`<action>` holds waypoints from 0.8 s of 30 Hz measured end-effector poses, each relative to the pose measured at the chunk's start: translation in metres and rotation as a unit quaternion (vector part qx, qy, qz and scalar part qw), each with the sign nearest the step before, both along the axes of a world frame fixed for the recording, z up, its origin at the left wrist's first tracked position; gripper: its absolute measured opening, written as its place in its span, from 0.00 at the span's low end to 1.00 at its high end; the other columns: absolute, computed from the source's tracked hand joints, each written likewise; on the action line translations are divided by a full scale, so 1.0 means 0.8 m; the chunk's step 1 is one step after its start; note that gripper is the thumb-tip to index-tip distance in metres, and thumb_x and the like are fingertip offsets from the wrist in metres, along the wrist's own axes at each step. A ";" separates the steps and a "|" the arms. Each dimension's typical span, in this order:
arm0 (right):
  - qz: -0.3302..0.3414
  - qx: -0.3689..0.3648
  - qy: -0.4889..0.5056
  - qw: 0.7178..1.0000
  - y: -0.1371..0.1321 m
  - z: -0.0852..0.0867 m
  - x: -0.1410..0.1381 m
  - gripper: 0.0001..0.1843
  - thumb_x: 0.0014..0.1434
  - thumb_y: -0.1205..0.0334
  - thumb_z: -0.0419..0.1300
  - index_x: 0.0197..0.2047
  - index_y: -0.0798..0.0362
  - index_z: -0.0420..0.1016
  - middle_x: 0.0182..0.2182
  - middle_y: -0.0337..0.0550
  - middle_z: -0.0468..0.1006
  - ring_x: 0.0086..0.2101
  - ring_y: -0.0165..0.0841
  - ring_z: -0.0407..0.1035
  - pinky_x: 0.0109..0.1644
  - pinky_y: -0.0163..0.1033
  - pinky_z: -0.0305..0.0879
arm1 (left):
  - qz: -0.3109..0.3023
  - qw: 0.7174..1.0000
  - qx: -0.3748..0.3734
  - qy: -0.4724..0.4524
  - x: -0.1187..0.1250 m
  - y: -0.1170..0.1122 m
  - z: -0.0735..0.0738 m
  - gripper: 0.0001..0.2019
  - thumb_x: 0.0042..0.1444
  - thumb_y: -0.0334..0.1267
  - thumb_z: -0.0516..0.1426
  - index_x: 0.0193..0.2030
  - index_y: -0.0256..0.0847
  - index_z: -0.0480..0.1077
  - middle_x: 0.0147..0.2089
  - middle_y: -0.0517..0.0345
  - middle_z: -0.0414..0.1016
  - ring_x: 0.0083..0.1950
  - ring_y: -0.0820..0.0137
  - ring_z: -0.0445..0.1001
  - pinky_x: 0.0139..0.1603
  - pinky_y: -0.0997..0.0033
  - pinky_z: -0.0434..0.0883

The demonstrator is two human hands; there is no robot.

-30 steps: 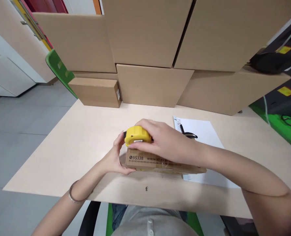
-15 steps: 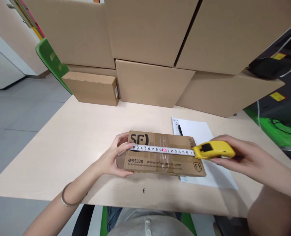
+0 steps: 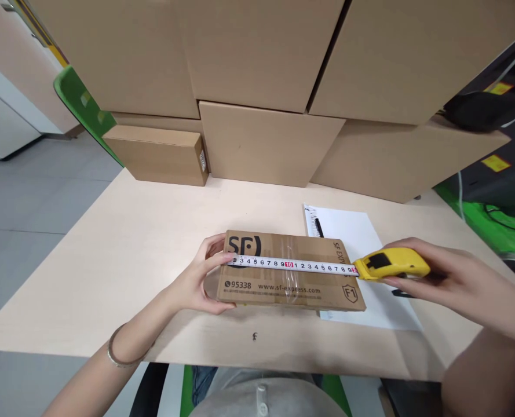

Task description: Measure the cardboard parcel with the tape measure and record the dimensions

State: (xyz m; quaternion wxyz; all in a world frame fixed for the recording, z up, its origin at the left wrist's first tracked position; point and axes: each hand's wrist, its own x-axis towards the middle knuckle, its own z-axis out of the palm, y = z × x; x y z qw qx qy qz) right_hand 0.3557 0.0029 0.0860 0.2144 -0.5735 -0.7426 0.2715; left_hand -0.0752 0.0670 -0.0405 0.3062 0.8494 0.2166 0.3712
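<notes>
A small cardboard box [image 3: 257, 292] with SF lettering is held at its left end by my left hand [image 3: 200, 278]. The thumb of that hand presses the end of the white tape blade [image 3: 300, 265] onto the box's left edge. Across the printed top, the blade runs to the right edge, with its numbers facing up. My right hand [image 3: 439, 275] grips the yellow tape measure [image 3: 391, 262], whose mouth sits just past the box's right edge. Some of my fingers are hidden behind the box and the tape case.
White paper [image 3: 383, 307] lies partly under the box, with a black pen [image 3: 318, 227] on it. Behind stand large cardboard boxes [image 3: 270, 145] in two rows, and a smaller closed box [image 3: 157, 156] at the left. The table's front edge is close to my body.
My right hand has drawn the tape case to the right, so more of the blade shows. My left hand still holds the blade's end at the box's left edge.
</notes>
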 end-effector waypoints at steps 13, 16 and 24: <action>0.255 0.100 -0.141 0.951 0.078 0.023 -0.223 0.19 0.68 0.45 0.59 0.51 0.53 0.71 0.41 0.46 0.81 0.28 0.36 0.72 0.26 0.38 0.56 | 0.030 0.998 -0.058 -0.026 -0.003 -0.003 -0.022 0.69 0.43 0.52 0.74 0.77 0.66 0.25 0.75 0.43 0.51 0.74 0.43 0.59 0.69 0.34 0.63; 0.305 0.166 -0.141 0.927 0.080 0.023 -0.240 0.20 0.71 0.47 0.56 0.55 0.54 0.71 0.49 0.51 0.79 0.33 0.38 0.75 0.28 0.38 0.57 | 0.063 0.994 -0.086 -0.027 -0.008 -0.005 -0.022 0.65 0.42 0.56 0.73 0.79 0.58 0.36 0.76 0.41 0.52 0.74 0.41 0.58 0.70 0.34 0.61; 0.051 0.067 0.042 0.996 0.075 0.026 -0.185 0.25 0.66 0.40 0.59 0.56 0.47 0.67 0.37 0.39 0.83 0.31 0.36 0.76 0.33 0.38 0.64 | 0.121 0.902 -0.397 -0.122 0.018 -0.004 0.013 0.33 0.64 0.58 0.56 0.71 0.48 0.59 0.72 0.47 0.65 0.70 0.50 0.66 0.69 0.47 0.66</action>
